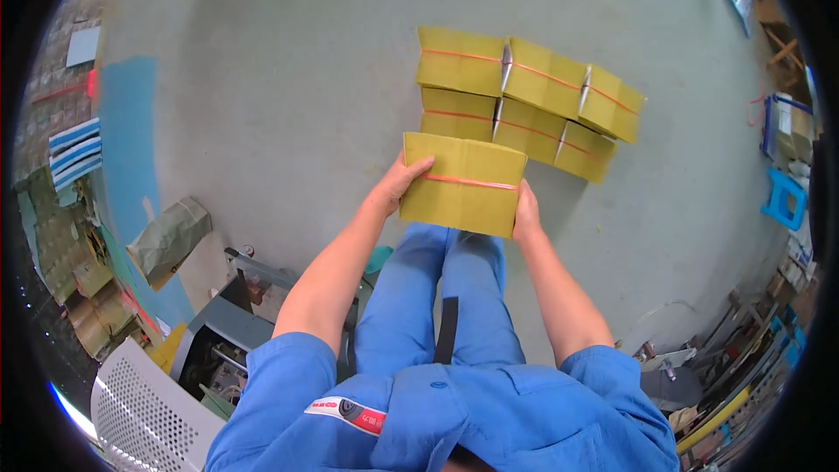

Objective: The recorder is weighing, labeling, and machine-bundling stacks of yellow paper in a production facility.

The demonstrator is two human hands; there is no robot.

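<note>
Between my two hands I hold a yellow cardboard bundle with a red strap around its middle. My left hand grips its left end, the thumb lying on top. On the right end, my right hand presses with its fingers mostly hidden behind the side. Just beyond the held bundle, several similar strapped yellow bundles rest on the floor in two rows set against each other. The held one overlaps the nearer row in view, and I cannot tell whether they touch.
Grey floor surrounds the bundles. At left stand a wrapped roll, a dark machine and a white perforated chair back. A blue stool and shelving with mixed items line the right side.
</note>
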